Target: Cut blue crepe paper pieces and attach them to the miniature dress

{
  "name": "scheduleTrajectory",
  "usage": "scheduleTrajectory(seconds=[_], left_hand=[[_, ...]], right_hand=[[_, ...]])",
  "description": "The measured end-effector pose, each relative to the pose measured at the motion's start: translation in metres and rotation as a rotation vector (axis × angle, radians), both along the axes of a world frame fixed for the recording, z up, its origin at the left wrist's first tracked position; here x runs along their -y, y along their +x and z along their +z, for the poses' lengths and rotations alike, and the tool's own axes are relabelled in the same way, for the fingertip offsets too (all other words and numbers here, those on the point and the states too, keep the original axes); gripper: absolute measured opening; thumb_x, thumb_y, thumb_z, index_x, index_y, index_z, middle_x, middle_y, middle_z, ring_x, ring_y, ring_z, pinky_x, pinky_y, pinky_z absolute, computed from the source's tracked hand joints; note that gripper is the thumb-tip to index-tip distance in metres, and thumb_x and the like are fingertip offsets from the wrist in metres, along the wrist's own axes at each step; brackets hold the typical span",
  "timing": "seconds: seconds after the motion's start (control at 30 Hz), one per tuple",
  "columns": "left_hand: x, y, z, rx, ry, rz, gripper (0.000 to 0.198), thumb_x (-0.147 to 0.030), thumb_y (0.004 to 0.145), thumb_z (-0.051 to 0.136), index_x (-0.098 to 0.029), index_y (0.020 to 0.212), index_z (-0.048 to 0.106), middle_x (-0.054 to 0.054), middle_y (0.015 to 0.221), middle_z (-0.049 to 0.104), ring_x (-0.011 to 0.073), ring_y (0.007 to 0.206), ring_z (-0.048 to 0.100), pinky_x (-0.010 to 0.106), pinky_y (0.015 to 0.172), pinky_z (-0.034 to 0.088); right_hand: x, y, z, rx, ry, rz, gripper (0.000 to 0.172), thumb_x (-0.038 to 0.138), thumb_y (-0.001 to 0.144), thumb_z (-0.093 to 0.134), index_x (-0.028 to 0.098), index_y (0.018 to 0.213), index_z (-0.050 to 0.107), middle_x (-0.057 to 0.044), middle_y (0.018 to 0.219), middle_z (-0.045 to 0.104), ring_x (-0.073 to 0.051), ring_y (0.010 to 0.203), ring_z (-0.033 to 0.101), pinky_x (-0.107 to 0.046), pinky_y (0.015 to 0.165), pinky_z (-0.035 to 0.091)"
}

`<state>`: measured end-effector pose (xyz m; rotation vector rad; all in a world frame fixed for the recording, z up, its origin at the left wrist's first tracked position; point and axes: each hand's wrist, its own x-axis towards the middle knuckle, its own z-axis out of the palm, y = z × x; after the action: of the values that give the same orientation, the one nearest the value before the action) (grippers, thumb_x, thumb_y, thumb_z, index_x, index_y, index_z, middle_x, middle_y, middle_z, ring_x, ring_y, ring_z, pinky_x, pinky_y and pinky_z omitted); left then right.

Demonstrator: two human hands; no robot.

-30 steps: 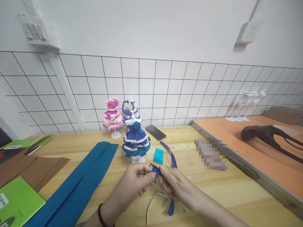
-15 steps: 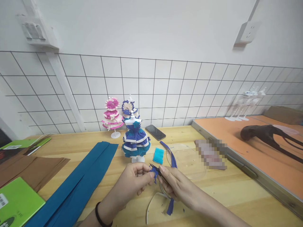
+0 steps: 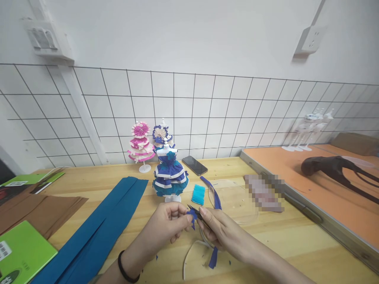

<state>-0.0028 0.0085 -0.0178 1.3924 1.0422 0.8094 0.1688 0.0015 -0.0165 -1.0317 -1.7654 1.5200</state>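
Observation:
Between the thumb and fingers of my left hand (image 3: 170, 223) a small dark-blue piece of paper (image 3: 193, 216) is pinched. Facing it, my right hand (image 3: 217, 228) is closed on small dark scissors (image 3: 194, 210), their pointed blades at the paper's upper edge. Just beyond the hands stands a miniature dress form (image 3: 171, 173) in a blue, teal and white ruffled paper dress. A turquoise pleated paper piece (image 3: 198, 194) lies to its right. Dark-blue paper strips (image 3: 213, 258) trail beneath and beyond my right hand, and tiny blue scraps are scattered on the wood.
A pink dress form (image 3: 141, 146) and another blue one (image 3: 160, 134) stand behind. A phone (image 3: 195, 165) and a clear round sheet (image 3: 237, 201) lie rightward. Teal paper (image 3: 109, 221), brown paper (image 3: 35, 209) and a green packet (image 3: 25, 252) cover the left. Dark scissors (image 3: 328, 167) rest on the orange board (image 3: 346, 189).
Both hands keep nearly the same place and hold. The small blue paper has shifted slightly at the blades, and a blue scrap now shows on the table below my left wrist.

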Motion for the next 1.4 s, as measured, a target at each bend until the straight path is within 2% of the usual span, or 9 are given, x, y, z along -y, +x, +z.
scheduleTrajectory(seconds=[0.43,0.9,1.4], left_hand=[[0.0,-0.003,0.004,-0.004,-0.016,0.021,0.019,-0.034,0.072,0.054,-0.015,0.066,0.053,-0.001,0.059,0.055,0.0052,0.043,0.037,0.017,0.038,0.028],[0.0,-0.004,0.007,0.013,-0.006,0.041,0.018,-0.032,0.07,0.055,-0.016,0.067,0.052,-0.002,0.059,0.053,0.0058,0.044,0.038,0.016,0.038,0.03],[0.0,-0.005,0.01,0.014,0.006,0.078,0.018,-0.034,0.071,0.056,-0.015,0.069,0.054,-0.004,0.054,0.051,0.0056,0.043,0.038,0.016,0.037,0.031]], right_hand=[[0.0,-0.001,0.003,0.009,0.025,0.022,0.043,0.049,0.088,0.022,0.017,0.062,0.036,0.007,0.048,0.028,-0.007,0.043,0.025,-0.019,0.042,0.023],[0.001,0.0,0.006,0.007,-0.027,-0.001,0.045,0.054,0.085,0.024,0.017,0.064,0.038,0.008,0.048,0.027,-0.007,0.043,0.024,-0.019,0.041,0.022],[0.0,0.0,0.003,-0.007,-0.008,0.009,0.043,0.05,0.087,0.023,0.017,0.065,0.039,0.008,0.049,0.027,-0.007,0.044,0.024,-0.019,0.041,0.022]])
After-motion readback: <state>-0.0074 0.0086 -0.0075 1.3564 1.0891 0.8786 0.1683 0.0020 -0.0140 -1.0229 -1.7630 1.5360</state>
